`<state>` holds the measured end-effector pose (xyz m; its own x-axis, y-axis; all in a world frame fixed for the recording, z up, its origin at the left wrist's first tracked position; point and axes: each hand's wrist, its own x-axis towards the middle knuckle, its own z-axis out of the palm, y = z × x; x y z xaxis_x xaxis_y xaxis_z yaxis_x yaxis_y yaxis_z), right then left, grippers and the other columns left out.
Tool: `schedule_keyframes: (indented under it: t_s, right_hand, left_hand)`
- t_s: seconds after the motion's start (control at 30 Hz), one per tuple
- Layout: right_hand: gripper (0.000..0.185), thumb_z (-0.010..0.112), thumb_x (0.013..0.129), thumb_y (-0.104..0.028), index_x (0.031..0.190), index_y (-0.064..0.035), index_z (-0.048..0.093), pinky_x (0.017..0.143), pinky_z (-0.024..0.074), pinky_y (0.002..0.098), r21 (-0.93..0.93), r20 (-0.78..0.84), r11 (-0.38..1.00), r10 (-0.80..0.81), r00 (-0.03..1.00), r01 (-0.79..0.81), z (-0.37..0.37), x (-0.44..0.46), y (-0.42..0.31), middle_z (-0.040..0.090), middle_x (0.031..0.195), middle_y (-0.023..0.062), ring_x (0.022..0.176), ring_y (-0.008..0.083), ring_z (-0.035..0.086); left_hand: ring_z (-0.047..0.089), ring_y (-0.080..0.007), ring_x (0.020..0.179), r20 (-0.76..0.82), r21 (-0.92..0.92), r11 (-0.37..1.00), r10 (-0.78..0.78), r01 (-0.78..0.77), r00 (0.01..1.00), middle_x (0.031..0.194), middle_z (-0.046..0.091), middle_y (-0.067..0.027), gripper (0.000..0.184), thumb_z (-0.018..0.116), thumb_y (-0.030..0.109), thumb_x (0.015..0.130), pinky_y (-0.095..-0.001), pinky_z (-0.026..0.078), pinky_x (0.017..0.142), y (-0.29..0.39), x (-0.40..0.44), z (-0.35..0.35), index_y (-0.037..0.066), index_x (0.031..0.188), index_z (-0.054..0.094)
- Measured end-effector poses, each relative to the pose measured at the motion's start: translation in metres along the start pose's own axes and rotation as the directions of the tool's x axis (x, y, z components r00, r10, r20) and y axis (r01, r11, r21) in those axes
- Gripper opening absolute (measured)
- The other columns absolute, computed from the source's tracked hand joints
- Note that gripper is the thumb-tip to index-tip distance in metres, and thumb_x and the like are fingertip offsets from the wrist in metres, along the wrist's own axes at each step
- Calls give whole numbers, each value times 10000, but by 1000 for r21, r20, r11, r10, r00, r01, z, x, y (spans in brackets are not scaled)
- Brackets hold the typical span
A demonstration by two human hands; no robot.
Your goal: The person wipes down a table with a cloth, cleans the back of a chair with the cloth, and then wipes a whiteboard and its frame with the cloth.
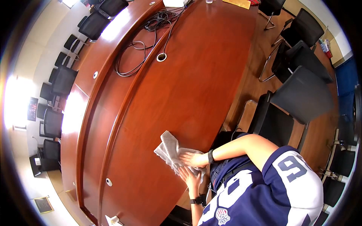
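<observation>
A light grey cloth [170, 147] lies bunched and partly folded on the reddish-brown table [151, 124], close to its near edge. On top of the cloth rests my right hand [193, 158], flat with its fingers stretched out. My left hand [190, 178] touches the cloth's lower side, fingers spread and extended. A dark band circles each wrist. Part of the cloth hangs past the palms towards my body, where its end is hidden.
Coiled black cables [160, 20] lie in the table's recessed channel, near a round cable hole [161, 57]. A black chair [281, 113] stands close beside me, with more chairs along the room's sides. A yellow envelope-like item [238, 3] lies at the far end.
</observation>
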<state>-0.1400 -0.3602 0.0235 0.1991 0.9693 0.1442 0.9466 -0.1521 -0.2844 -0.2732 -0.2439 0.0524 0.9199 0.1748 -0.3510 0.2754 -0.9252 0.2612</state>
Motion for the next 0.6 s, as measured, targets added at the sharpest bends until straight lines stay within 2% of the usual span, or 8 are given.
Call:
schedule_keyframes:
  t_s: [0.07, 0.13, 0.17, 0.27, 0.37, 0.47, 0.53, 0.6]
  right_hand:
    - [854, 616, 667, -248, 1356, 80, 234, 1122, 89, 440, 38, -95, 999, -19, 995, 22, 13, 0, 7, 194, 1446, 226, 1365, 333, 145]
    - [996, 682, 574, -249, 1375, 70, 182, 1130, 92, 405, 221, 75, 974, -73, 995, 55, -26, -8, 21, 172, 1457, 206, 1370, 309, 135]
    - [1091, 722, 492, -211, 1383, 65, 156, 1135, 89, 391, 326, 104, 945, -66, 992, 28, -38, -12, 27, 162, 1463, 188, 1373, 290, 131]
    - [1089, 724, 480, -152, 1391, 45, 160, 1133, 103, 381, 357, 21, 934, -47, 999, 36, -37, -24, 40, 167, 1463, 181, 1374, 276, 136]
    - [1086, 741, 493, -168, 1390, 38, 164, 1127, 133, 377, 353, 125, 934, 10, 992, -53, -53, -39, 59, 157, 1470, 170, 1371, 273, 148]
    - [1107, 782, 486, -207, 1382, 30, 177, 1121, 154, 390, 338, 78, 940, 29, 997, -54, -55, -61, 94, 139, 1475, 176, 1372, 278, 144]
    - [1083, 776, 498, -184, 1380, 25, 184, 1121, 153, 392, 406, 160, 910, 19, 987, -84, -78, -77, 125, 151, 1472, 178, 1370, 280, 150]
    - [1077, 774, 507, -175, 1382, 26, 180, 1122, 149, 392, 437, 82, 897, 28, 996, -61, -82, -91, 159, 160, 1469, 177, 1368, 279, 156]
  left_hand:
    - [-41, -430, 1352, -12, -17, 1000, -12, 12, 1000, 1430, 57, -323, 1048, 695, 420, 668, -531, 10, 1080, 10, 4, 5, -118, 1359, 118]
    - [-60, -461, 1338, -12, -30, 999, -12, 12, 1000, 1417, 44, -346, 1053, 704, 407, 661, -540, -2, 1075, 12, 12, 11, -136, 1349, 118]
    - [-81, -487, 1324, 53, -30, 999, 22, -20, 998, 1406, 18, -363, 1073, 702, 403, 663, -568, -18, 1060, 6, 15, 14, -144, 1345, 80]
    - [-77, -497, 1319, 119, 9, 997, 75, -76, 990, 1403, 19, -366, 1102, 701, 433, 655, -579, -22, 1052, 14, 29, 9, -142, 1346, 64]
    - [-78, -510, 1312, 154, 36, 994, 101, -108, 983, 1398, 21, -374, 1131, 709, 465, 640, -587, -25, 1047, 35, 53, 2, -141, 1347, 66]
    - [-19, -527, 1308, 92, 38, 979, 194, -199, 977, 1373, 106, -392, 1073, 730, 441, 624, -619, 18, 1033, 66, 81, -7, -126, 1330, 155]
    - [-6, -532, 1305, 91, 81, 977, 188, -196, 978, 1372, 118, -391, 1113, 729, 507, 610, -628, 19, 1027, 87, 106, -4, -123, 1331, 163]
    - [-2, -531, 1304, 81, 75, 976, 200, -206, 977, 1373, 114, -391, 1118, 724, 530, 609, -632, 19, 1025, 117, 135, -3, -123, 1330, 172]
